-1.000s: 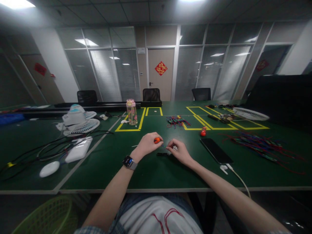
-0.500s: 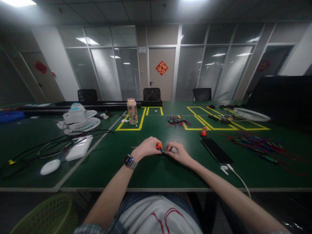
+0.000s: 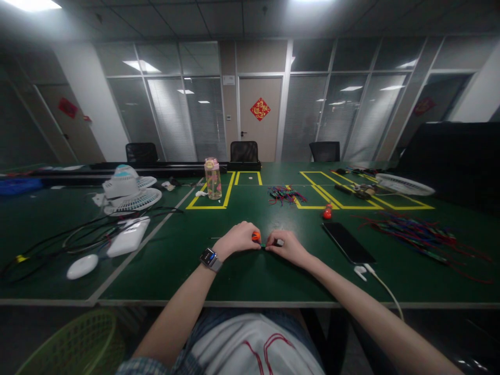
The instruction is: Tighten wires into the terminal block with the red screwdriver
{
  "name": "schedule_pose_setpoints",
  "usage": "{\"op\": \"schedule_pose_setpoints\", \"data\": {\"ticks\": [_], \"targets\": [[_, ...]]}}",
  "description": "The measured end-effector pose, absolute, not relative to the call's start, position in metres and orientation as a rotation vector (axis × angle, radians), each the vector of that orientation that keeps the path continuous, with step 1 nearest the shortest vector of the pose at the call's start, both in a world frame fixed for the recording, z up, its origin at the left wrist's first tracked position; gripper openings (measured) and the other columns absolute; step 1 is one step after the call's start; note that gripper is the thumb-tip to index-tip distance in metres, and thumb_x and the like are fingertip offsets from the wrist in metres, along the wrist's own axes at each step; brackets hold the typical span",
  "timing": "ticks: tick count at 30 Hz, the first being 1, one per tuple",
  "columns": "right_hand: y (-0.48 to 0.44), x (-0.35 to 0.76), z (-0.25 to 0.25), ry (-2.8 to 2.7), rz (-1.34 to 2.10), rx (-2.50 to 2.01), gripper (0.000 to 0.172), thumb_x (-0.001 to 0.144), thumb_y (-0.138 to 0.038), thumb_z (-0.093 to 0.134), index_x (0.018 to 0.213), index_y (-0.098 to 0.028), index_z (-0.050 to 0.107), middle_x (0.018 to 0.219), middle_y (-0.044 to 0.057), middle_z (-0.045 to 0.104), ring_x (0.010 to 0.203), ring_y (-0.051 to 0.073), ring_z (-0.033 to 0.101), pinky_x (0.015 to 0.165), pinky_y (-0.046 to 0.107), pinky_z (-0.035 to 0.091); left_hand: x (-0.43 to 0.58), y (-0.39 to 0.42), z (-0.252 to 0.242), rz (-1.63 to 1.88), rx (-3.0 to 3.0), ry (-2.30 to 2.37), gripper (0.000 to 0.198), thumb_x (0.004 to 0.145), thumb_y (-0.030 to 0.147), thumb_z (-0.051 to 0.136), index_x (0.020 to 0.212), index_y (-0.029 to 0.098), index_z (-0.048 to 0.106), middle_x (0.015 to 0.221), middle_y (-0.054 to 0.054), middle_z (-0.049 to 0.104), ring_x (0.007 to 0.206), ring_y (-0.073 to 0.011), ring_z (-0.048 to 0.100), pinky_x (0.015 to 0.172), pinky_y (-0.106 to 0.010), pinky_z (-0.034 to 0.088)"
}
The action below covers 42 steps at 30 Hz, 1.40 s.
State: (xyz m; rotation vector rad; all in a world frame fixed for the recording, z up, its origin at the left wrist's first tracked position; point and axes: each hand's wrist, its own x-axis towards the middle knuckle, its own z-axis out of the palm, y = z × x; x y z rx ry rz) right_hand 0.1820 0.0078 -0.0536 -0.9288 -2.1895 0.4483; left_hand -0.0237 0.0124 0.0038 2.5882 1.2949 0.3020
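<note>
My left hand [image 3: 239,240], with a watch [image 3: 211,259] on its wrist, is closed around what looks like a screwdriver. The screwdriver's orange handle [image 3: 255,237] shows by the thumb and forefinger, and a thin metal shaft [image 3: 216,238] sticks out beyond the far side of the hand. My right hand [image 3: 288,247] pinches a tiny green piece [image 3: 263,247], perhaps a small circuit board, just above the table. The left fingertips are right beside this piece; whether they touch it I cannot tell. Fingers hide most of it.
A bundle of red and blue wires [image 3: 287,195] lies ahead, a larger wire bundle [image 3: 422,234] to the right. Near my right hand are a phone [image 3: 347,242], an earphone [image 3: 360,273] and a red figurine [image 3: 327,211]. Leftward stand a bottle [image 3: 213,179], fan [image 3: 128,192] and white box [image 3: 128,237].
Both hands stay close together over the same spot. The fingertips have shifted slightly, and a little less of the green piece shows between them. The view has moved very slightly.
</note>
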Motion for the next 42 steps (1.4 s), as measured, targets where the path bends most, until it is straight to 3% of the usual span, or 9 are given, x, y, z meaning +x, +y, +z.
{"op": "schedule_pose_setpoints", "data": {"ticks": [21,26,31,37,42], "targets": [[0.003,0.185,-0.052,-2.318,0.342,-0.899,0.008,0.079,-0.009,0.066,0.077,-0.018,0.067,0.079,0.004,0.068,0.074,0.017,0.064,0.07,0.027,0.049,-0.018,0.007,0.005,0.284,2.577,1.409,0.015,0.07,0.03,0.075,0.081,0.022,0.073,0.086,-0.003,0.071,0.081,-0.0196,0.065,0.069,-0.024,0.045],[0.007,0.185,-0.05,-2.252,0.295,-0.915,0.012,0.078,-0.007,0.063,0.077,-0.018,0.067,0.081,0.005,0.069,0.076,0.017,0.064,0.07,0.026,0.049,-0.025,0.012,0.012,0.512,2.581,1.449,0.02,0.076,0.035,0.071,0.093,0.024,0.072,0.098,-0.003,0.071,0.091,-0.0206,0.065,0.076,-0.026,0.047],[0.054,0.195,-0.026,-2.026,0.119,-1.18,0.01,0.078,-0.009,0.064,0.075,-0.017,0.07,0.075,0.004,0.072,0.071,0.017,0.066,0.069,0.026,0.049,-0.031,0.016,0.019,0.952,2.517,1.578,0.012,0.085,0.028,0.062,0.092,0.023,0.07,0.096,-0.002,0.07,0.085,-0.0178,0.065,0.077,-0.027,0.047],[0.138,0.205,0.005,-1.917,0.01,-1.517,0.015,0.08,-0.009,0.06,0.082,-0.012,0.074,0.084,0.011,0.075,0.08,0.021,0.067,0.074,0.025,0.046,-0.022,0.008,0.016,0.882,2.59,1.552,0.014,0.089,0.023,0.056,0.094,0.022,0.069,0.093,-0.001,0.07,0.083,-0.0172,0.066,0.074,-0.027,0.049],[0.175,0.188,-0.011,-1.892,-0.03,-1.727,0.02,0.082,-0.006,0.056,0.086,-0.011,0.074,0.089,0.013,0.075,0.086,0.021,0.067,0.075,0.023,0.045,-0.016,0.002,0.013,0.89,2.636,1.473,0.014,0.088,0.018,0.056,0.094,0.022,0.068,0.092,0.0,0.07,0.081,-0.0156,0.067,0.074,-0.026,0.05]]}}
